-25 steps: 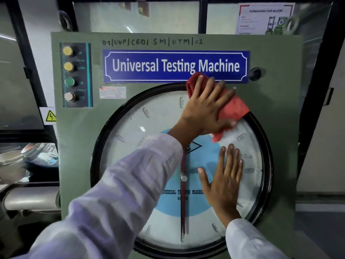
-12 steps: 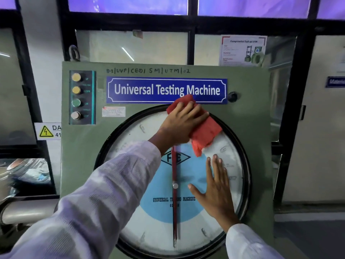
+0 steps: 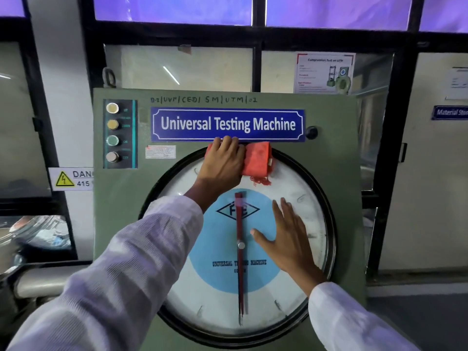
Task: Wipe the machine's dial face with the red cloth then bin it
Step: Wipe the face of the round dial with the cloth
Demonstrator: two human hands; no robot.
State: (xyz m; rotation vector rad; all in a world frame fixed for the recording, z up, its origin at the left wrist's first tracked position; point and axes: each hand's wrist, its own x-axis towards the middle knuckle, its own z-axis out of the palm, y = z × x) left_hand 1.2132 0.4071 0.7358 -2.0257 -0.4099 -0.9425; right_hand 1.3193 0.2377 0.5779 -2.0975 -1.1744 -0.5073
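Note:
The round dial face (image 3: 298, 295) fills the front of a green machine cabinet (image 3: 336, 117); it is white with a blue centre disc and a red pointer hanging straight down. My left hand (image 3: 222, 165) presses the red cloth (image 3: 257, 159) against the top rim of the dial, just under the blue "Universal Testing Machine" nameplate (image 3: 228, 124). Frayed red threads hang below the cloth. My right hand (image 3: 288, 239) lies flat on the glass, fingers spread, right of the pointer's hub. No bin is in view.
A strip of four push buttons (image 3: 112, 133) runs down the cabinet's upper left. A black knob (image 3: 311, 132) sits right of the nameplate. A yellow danger sign (image 3: 71, 178) is on the wall at left. Glass partitions with black frames stand behind.
My left hand has slid the red cloth leftward along the top of the dial and bunched it smaller. The camera has pulled back and tilted up. My right hand stays flat on the glass.

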